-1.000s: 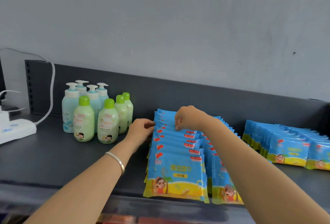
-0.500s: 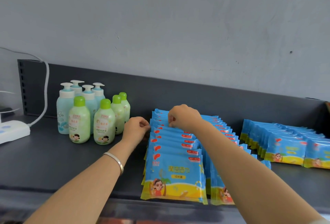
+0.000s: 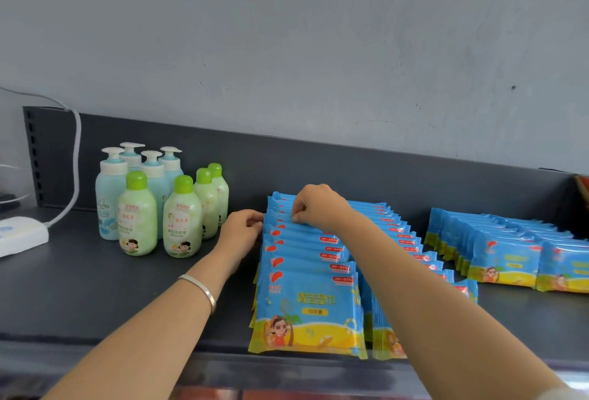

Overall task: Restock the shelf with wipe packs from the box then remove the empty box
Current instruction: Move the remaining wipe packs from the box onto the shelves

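Observation:
Blue and yellow wipe packs (image 3: 306,304) stand in a leaning row running front to back on the dark shelf (image 3: 95,288). A second row (image 3: 393,230) lies right beside it, partly hidden by my right forearm. My left hand (image 3: 240,230) presses against the left edge of the first row near its back, fingers curled onto the pack edges. From above, my right hand (image 3: 318,208) pinches the top edges of packs at the back of the same row. No box is in view.
Another group of wipe packs (image 3: 503,259) sits at the right. Pump bottles and green-capped bottles (image 3: 159,208) stand close to my left hand. A white power strip (image 3: 19,235) with a cable (image 3: 76,157) lies far left. The shelf's back panel rises behind.
My left hand's fingers have curled in against the row's left edge. My right hand stays on the back packs. The view has shifted slightly.

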`<action>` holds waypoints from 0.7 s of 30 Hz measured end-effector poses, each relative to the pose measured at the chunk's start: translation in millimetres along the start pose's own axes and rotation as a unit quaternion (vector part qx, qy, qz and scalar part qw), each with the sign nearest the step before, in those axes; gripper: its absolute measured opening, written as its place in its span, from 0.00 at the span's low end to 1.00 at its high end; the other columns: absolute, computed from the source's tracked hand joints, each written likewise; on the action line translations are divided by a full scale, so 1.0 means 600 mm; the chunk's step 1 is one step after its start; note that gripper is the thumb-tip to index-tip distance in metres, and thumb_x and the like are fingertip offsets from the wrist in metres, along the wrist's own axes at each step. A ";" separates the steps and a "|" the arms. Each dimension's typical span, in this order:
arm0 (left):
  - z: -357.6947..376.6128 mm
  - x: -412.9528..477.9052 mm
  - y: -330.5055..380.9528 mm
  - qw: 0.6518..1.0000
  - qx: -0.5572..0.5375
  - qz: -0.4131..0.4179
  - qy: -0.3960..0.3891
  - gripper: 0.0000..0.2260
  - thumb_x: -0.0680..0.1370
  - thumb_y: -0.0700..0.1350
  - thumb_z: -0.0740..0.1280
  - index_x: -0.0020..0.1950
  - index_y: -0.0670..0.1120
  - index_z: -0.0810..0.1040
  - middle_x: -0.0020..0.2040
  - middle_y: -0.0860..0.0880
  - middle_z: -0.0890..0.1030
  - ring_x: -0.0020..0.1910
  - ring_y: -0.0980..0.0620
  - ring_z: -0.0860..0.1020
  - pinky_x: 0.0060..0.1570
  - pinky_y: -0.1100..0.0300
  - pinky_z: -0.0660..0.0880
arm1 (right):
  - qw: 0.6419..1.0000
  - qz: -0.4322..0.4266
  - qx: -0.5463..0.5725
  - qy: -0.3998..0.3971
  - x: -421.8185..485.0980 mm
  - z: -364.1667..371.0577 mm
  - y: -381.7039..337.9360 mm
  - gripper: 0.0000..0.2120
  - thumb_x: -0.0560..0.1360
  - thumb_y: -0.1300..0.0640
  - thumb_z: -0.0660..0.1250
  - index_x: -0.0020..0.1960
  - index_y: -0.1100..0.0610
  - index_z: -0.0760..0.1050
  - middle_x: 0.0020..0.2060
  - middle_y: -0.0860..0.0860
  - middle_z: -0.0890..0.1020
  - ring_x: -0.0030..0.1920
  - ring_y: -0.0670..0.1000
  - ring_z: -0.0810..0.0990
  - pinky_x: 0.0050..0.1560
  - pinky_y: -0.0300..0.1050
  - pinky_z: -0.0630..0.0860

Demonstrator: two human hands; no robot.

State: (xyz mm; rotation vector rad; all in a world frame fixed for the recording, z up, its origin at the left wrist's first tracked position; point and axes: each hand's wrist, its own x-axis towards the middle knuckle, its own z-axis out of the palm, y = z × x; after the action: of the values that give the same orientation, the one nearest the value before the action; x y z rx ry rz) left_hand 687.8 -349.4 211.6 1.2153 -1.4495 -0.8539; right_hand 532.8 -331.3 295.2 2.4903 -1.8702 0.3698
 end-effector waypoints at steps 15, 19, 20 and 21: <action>-0.006 -0.001 -0.002 0.999 0.029 0.025 0.017 0.05 0.78 0.41 0.64 0.53 0.43 0.77 0.50 0.45 0.81 0.50 0.47 0.80 0.47 0.51 0.79 | 0.999 0.019 -0.044 0.008 -0.004 -0.003 0.012 0.07 0.76 0.54 0.66 0.53 0.53 0.78 0.50 0.51 0.81 0.48 0.51 0.79 0.50 0.48 0.79; -0.008 -0.001 -0.003 0.997 0.055 0.034 0.030 0.03 0.77 0.39 0.66 0.49 0.43 0.78 0.47 0.44 0.81 0.49 0.46 0.79 0.52 0.45 0.78 | 0.999 0.004 -0.042 0.023 -0.011 -0.004 0.018 0.08 0.76 0.51 0.66 0.54 0.51 0.76 0.53 0.49 0.78 0.47 0.49 0.77 0.46 0.44 0.77; -0.008 -0.002 -0.002 0.997 0.059 0.035 0.034 0.02 0.76 0.39 0.67 0.48 0.43 0.78 0.47 0.44 0.81 0.48 0.46 0.79 0.51 0.45 0.78 | 0.999 0.009 -0.044 0.023 -0.013 -0.003 0.021 0.10 0.76 0.50 0.66 0.56 0.51 0.76 0.55 0.49 0.77 0.48 0.49 0.78 0.48 0.45 0.78; -0.008 -0.002 -0.001 0.996 0.065 0.037 0.040 0.01 0.76 0.39 0.67 0.46 0.44 0.78 0.45 0.45 0.81 0.47 0.46 0.79 0.51 0.46 0.78 | 0.999 0.016 -0.046 0.024 -0.015 -0.002 0.026 0.12 0.76 0.50 0.66 0.58 0.50 0.75 0.57 0.49 0.76 0.50 0.50 0.78 0.50 0.46 0.78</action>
State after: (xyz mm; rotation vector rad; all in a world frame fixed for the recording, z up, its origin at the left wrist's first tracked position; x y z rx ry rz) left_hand 692.3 -348.1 211.9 1.2686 -1.4939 -0.6625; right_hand 515.7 -327.2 292.8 2.3739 -1.8661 0.3328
